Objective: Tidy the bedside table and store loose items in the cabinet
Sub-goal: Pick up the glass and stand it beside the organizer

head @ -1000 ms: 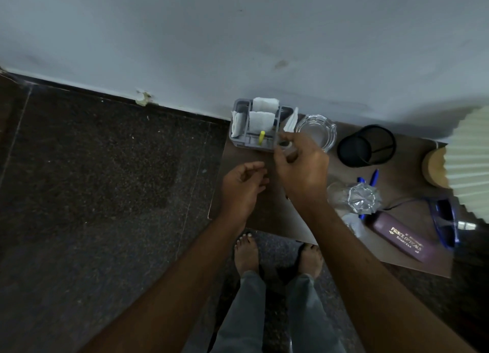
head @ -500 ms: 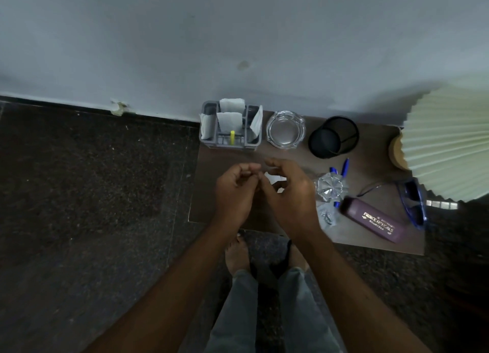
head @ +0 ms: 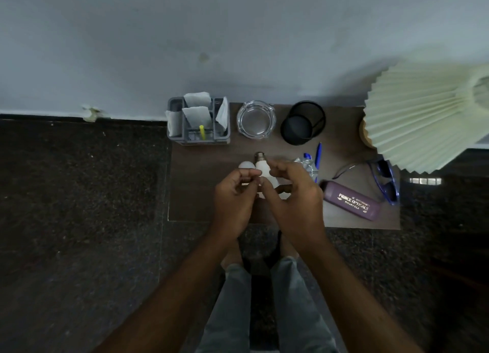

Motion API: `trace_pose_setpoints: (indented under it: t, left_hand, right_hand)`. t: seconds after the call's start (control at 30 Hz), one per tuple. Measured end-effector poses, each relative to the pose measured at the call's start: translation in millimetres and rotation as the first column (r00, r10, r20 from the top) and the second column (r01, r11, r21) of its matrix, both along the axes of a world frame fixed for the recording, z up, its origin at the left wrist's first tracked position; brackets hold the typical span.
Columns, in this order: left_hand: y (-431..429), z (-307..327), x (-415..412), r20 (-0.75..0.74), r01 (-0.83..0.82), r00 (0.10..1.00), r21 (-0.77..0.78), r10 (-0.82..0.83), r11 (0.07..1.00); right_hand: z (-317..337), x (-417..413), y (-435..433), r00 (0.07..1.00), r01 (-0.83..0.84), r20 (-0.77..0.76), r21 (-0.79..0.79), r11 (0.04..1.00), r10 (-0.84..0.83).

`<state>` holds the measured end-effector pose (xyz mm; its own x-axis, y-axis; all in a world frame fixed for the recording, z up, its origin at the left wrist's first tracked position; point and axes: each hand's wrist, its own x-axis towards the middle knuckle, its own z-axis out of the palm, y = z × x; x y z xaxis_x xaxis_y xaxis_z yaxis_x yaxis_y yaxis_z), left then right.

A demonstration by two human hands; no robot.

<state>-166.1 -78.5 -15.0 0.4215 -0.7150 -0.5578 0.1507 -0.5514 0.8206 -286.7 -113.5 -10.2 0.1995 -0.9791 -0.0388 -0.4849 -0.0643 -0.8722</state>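
White bulb [head: 262, 166] lying mid bedside table [head: 201, 188], metal cap pointing twd wall [head: 238, 35], lower part hiding under hands; smaller white round obj [head: 244, 164] just beside it, left. L hand [head: 234, 199] & R hand [head: 293, 199] hovering over it, fingers curling in, tips nearly meeting; can't tell if gripping anything. Gray organizer [head: 198, 135], glass ashtray [head: 256, 119], black mesh cup [head: 303, 122] sitting along wall. Purple glasses case [head: 352, 201] lying at right. Dark speckled floor [head: 79, 194].
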Motion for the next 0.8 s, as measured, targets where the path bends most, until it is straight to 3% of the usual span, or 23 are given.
trace_pose_setpoints:
  t: [0.3,0.5,0.67,0.8]
  left_hand:
    - [-18,-18,-32,0.036,0.039,0.999,-0.003,-0.039,0.999]
    - [-34,-23,-56,0.013,0.049,0.999,0.002,-0.049,0.999]
    - [-46,-25,-70,-0.053,0.096,0.994,0.015,-0.095,0.995]
    - [-55,-30,-75,-0.002,0.126,0.992,0.063,-0.127,0.99]
  right_hand:
    - [10,-54,-11,0.993,0.109,0.029,0.053,0.993,-0.111]
    - [8,-69,-14,0.947,0.267,0.109,0.26,0.928,-0.303]
    - [-7,-65,-26,0.922,0.258,0.122,0.512,0.819,-0.367]
    - [-22,-58,-35,0.918,0.253,0.097,0.602,0.757,-0.385]
